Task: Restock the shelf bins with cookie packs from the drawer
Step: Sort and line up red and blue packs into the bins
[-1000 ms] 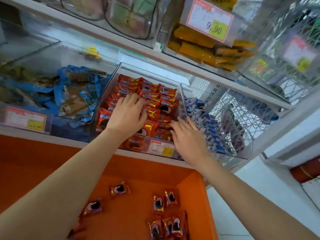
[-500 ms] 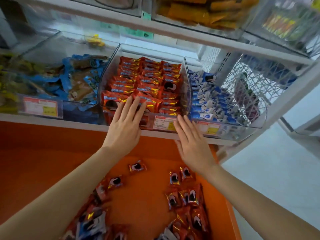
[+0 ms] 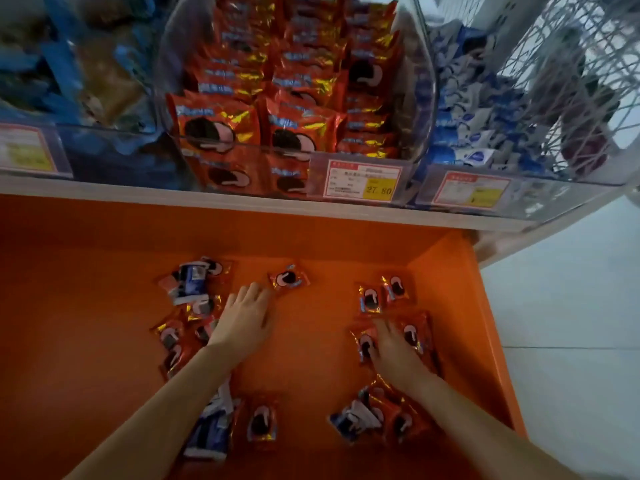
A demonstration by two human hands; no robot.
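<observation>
Head cam: L hand (image 3: 246, 318) in orange drawer (image 3: 86, 289), fingers loose, holding nothing, beside red cookie packs (image 3: 289, 278). R hand (image 3: 393, 348) lies on more packs, grip unclear w/ blur. Shelf bin (image 3: 424, 126) above, full

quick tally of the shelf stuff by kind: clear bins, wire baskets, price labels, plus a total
clear bins: 3
wire basket: 1
price labels: 3
total: 7
</observation>
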